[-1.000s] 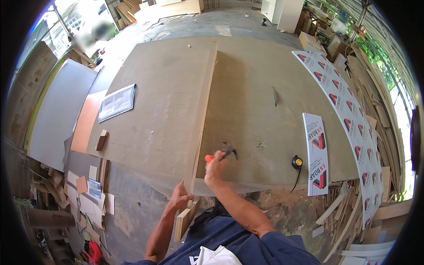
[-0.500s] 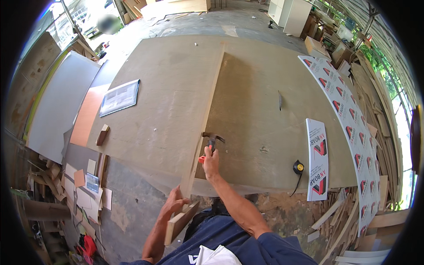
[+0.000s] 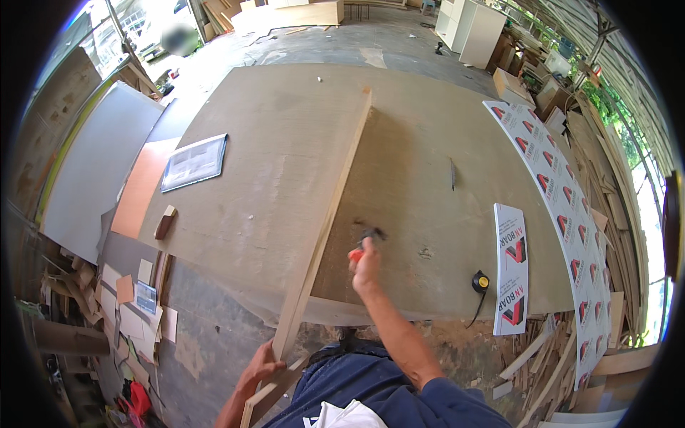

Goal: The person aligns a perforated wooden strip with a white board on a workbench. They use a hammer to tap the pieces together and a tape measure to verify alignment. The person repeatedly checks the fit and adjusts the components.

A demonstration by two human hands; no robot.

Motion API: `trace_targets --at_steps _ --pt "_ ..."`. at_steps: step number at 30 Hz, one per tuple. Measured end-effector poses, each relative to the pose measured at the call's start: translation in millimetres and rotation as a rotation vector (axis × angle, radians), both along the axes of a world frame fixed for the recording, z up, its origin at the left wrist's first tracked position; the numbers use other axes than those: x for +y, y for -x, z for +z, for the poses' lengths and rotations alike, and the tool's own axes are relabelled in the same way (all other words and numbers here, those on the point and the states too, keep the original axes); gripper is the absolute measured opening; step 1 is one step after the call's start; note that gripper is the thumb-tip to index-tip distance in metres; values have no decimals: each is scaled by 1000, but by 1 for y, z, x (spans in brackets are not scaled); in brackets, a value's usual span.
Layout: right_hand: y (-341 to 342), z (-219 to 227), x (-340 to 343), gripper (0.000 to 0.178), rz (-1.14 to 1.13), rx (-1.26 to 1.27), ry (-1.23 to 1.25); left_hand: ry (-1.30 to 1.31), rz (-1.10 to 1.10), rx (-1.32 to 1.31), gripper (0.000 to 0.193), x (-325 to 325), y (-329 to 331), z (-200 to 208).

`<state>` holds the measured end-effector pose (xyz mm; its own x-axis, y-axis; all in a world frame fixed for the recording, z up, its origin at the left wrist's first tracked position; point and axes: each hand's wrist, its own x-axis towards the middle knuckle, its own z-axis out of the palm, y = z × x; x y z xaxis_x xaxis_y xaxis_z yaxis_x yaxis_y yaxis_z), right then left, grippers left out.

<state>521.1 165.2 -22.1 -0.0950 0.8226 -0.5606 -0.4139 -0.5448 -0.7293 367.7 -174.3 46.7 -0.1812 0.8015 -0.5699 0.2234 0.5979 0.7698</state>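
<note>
My right hand [image 3: 366, 269] grips a claw hammer [image 3: 372, 232] with a black and red handle, its head blurred by motion. The hammer is above the worktable, right of a long wooden board [image 3: 303, 285] and apart from it. That board stands on edge, running from the far middle toward me and past the near table edge. At its near end a short wooden piece [image 3: 275, 389] meets it at an angle, close to my body. My left hand [image 3: 260, 365] closes on the board's near end beside this corner, with part of the fingers hidden.
On the brown-topped worktable [image 3: 264, 107] lie a tablet-like flat panel [image 3: 195, 163], a small wood-and-white block [image 3: 165, 222], a thin pointed tool [image 3: 452, 175], a tape measure [image 3: 480, 282] and a white printed strip [image 3: 509, 271]. A longer printed sheet [image 3: 549, 178] spans the right edge. Scrap wood [image 3: 542, 349] piles below.
My right hand and the hammer have swung right, away from the board. My left hand and the board's near end have shifted down and left, toward my body.
</note>
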Motion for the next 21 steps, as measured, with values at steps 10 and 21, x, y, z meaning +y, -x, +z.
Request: trace_targets --at_steps 10,21 --pt "35 -81 124 34 -406 -177 -238 154 102 -248 85 -84 -33 -1" --pt "66 -54 102 36 -210 -211 -304 252 246 -221 83 -57 -37 68"
